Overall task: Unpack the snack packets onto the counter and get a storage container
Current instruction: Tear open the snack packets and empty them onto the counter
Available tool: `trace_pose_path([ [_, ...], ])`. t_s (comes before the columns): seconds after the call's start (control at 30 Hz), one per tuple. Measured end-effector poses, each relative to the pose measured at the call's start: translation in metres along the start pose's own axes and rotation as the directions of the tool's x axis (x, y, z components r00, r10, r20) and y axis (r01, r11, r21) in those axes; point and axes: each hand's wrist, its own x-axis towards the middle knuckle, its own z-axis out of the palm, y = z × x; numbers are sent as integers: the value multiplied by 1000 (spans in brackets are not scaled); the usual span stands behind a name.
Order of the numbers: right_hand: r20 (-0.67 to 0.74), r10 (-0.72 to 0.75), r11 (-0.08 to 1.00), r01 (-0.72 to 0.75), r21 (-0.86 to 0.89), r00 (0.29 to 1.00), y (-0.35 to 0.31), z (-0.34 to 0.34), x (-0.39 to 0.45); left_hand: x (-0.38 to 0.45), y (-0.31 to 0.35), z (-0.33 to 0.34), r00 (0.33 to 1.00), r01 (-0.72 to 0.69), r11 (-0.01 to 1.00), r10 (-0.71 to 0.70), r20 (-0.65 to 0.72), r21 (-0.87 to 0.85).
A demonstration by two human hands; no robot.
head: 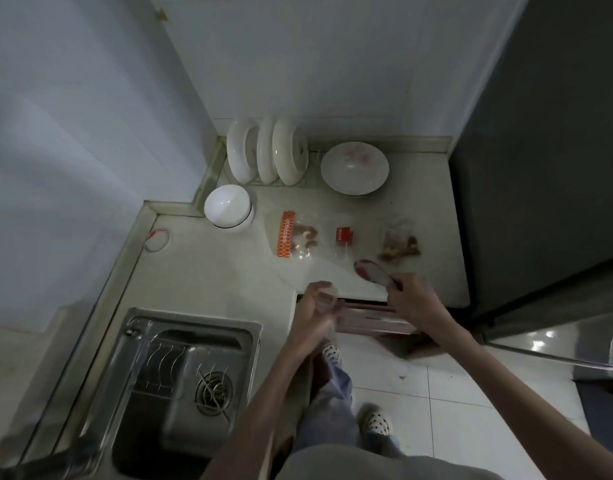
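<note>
Pale tabletop (208, 271) carries three snack packets beyond the hands; left hand (320, 303) grips a clear plastic bag (326, 271), right hand (407, 292) pinches a red-marked packet (371, 270).

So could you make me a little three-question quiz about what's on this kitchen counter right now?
1. True or false: the right hand holds a red-tipped packet.
2. Which lies nearest the white bowl: a) the orange-striped packet, b) the small red packet, c) the dark snack packet?
3. What does the left hand grip?

Key: 1 true; 2 a; 3 a crumpled clear plastic bag.
</note>
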Motion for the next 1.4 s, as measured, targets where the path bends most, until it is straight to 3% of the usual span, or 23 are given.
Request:
trace_pose_path([
  [0.07,25,27,999,-25,-48,999,2,3,32,35,-7,-23,992,98,995,-100,-73,-24],
  [0.17,82,149,988,-146,-40,985,-3,7,75,92,-20,-56,969,208,973,-190,-159,102],
  [0.3,17,214,975,-212,-60,977,-5,20,128,161,-31,-86,939,288,938,-237,-250,192],
  [0.57,-96,250,963,-258,-76,963,-19,26,191,248,-22,-90,933,293,953,-268,-240,72],
  [0.77,-21,295,949,-296,-112,955,-21,33,222,269,-16,-93,903,354,935,-348,-252,-23],
  [1.03,149,169,983,-179,52,974,-22,50,239,275,-16,-90,921,349,932,-361,-147,-102],
  [1.1,127,109,989,-120,82,986,-24,48,237,274,-11,-91,932,322,938,-338,-133,-128],
  [1.23,-75,54,969,-34,246,996,-20,40,232,266,-9,-103,975,147,966,-177,-134,-212],
  [1.4,-40,67,963,-54,264,997,-16,51,227,249,-27,-101,987,114,947,-142,-72,-302],
])
